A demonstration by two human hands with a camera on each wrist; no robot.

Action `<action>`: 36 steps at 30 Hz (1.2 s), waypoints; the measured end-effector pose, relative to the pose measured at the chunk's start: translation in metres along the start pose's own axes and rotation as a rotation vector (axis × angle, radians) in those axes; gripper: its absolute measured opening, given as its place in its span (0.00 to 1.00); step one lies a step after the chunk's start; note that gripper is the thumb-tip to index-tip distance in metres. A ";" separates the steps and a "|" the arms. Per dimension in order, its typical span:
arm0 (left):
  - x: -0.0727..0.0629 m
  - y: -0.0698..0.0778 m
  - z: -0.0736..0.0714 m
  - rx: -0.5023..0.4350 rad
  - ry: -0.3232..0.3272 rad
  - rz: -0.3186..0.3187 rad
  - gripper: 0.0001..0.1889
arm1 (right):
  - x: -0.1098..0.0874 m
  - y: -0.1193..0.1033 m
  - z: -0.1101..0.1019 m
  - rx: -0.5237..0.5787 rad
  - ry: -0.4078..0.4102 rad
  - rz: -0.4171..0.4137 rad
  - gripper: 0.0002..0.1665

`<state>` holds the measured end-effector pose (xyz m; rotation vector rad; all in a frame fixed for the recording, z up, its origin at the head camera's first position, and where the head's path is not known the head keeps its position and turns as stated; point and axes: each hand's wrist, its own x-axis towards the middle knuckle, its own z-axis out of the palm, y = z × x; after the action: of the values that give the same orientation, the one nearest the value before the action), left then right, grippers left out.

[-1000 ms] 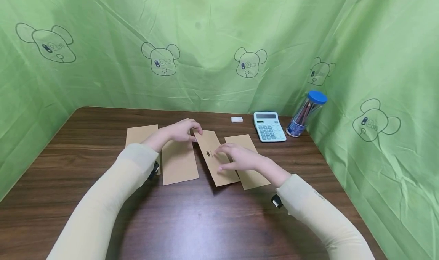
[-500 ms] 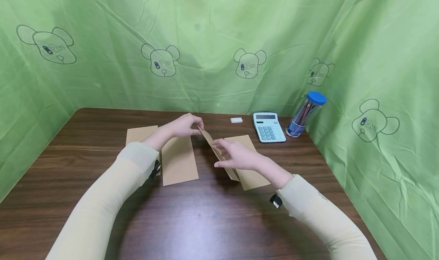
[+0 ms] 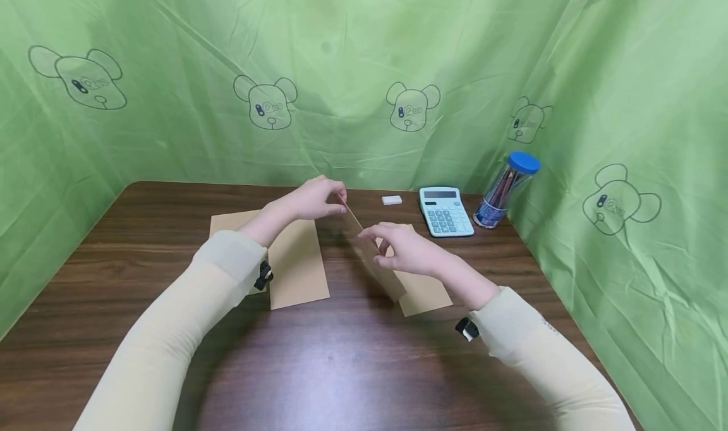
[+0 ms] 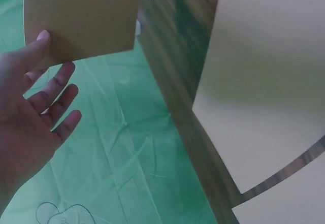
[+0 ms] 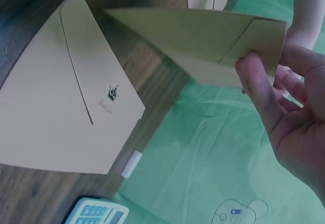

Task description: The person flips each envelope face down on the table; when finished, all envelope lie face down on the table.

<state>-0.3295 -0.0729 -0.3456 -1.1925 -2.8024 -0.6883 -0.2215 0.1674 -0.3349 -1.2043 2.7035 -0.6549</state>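
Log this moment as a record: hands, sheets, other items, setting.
Left hand: pinches one end of a raised rectangular brown paper sheet
Right hand: touches that sheet; pinch unclear
Lying flat: two brown sheets left, one logo-printed brown sheet right
Far side: small white block, pale blue calculator, clear blue-lidded jar
Surface: dark wood-grain table
Backdrop: green fabric

Wrinkled light-green fabric curtain (image 3: 335, 39), printed with outlined bear heads (image 3: 271, 109), surrounds the back and sides of a dark wood-grain tabletop (image 3: 131, 273), its near middle catching a pale glare (image 3: 324, 387)
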 end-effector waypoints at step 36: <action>-0.020 -0.030 0.021 -0.235 -0.026 -0.071 0.22 | -0.026 0.041 0.029 0.594 0.241 0.196 0.28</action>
<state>-0.3331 -0.0970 -0.3798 -1.1432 -2.8607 -1.0399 -0.2243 0.2004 -0.3805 -0.7389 2.4555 -1.5074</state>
